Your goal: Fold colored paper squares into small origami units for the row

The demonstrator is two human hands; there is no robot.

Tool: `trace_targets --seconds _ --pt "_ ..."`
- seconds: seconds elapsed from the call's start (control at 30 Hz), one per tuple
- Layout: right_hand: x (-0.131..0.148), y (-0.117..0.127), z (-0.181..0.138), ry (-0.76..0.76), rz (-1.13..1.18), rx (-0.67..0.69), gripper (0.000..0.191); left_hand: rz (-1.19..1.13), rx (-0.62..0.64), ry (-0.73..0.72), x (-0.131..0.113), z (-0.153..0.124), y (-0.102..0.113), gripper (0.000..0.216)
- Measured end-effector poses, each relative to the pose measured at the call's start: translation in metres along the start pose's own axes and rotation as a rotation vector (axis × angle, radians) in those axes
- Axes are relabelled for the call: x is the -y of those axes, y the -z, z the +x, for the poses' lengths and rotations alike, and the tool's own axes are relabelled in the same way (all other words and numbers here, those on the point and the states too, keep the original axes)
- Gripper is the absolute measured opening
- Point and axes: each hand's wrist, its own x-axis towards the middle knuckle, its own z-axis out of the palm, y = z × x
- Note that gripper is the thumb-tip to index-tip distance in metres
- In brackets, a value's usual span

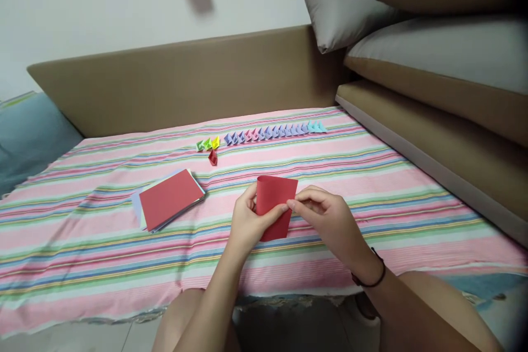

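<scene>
A red sheet of paper (273, 193), bent over on itself with a rounded bend at its left side, is held up above the striped cloth. My left hand (251, 214) grips it from the left, thumb across its front and fingers behind. At its right edge my right hand (324, 214) pinches the paper between thumb and fingertips. To the left lies a stack of coloured paper (171, 201) with a red sheet on top. Beyond my hands sits a small folded red paper piece (213, 158).
A long row of small folded paper pieces (272, 132) in purple, pink and blue stands farther back, beside green and yellow ones (208, 144). Striped cloth (124, 264) covers the seat. A brown backrest (185, 80) rises behind; grey cushions (445, 49) are piled at right.
</scene>
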Motion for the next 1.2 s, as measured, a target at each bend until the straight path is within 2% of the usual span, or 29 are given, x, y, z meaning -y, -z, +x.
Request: trace_targets --seconds 0.1,0.27,0.43,0.77,0.87,1.07,1.2 --pt "0.001 0.002 -0.002 0.064 -0.039 -0.007 0.016 0.018 -0.048 0.002 -0.005 -0.003 -0.003 0.035" --pt "0.003 0.005 -0.004 0.088 -0.031 0.000 0.015 0.030 -0.061 0.023 -0.011 -0.007 -0.006 0.031" --pt "0.004 0.006 -0.004 0.095 -0.042 -0.016 0.014 0.031 -0.129 0.041 -0.012 -0.010 -0.010 0.030" --pt "0.007 0.005 -0.003 0.073 -0.019 -0.018 0.014 0.004 -0.126 0.050 -0.011 -0.009 -0.009 0.028" --pt "0.007 0.005 -0.002 0.020 0.012 -0.016 0.015 -0.022 -0.079 0.096 -0.011 -0.007 -0.008 0.029" --pt "-0.003 0.007 0.003 -0.216 0.153 -0.017 0.017 -0.108 0.095 0.244 -0.009 -0.005 -0.007 0.034" --pt "-0.011 0.009 0.005 -0.239 0.169 -0.006 0.017 -0.135 0.174 0.341 -0.004 -0.004 -0.005 0.036"
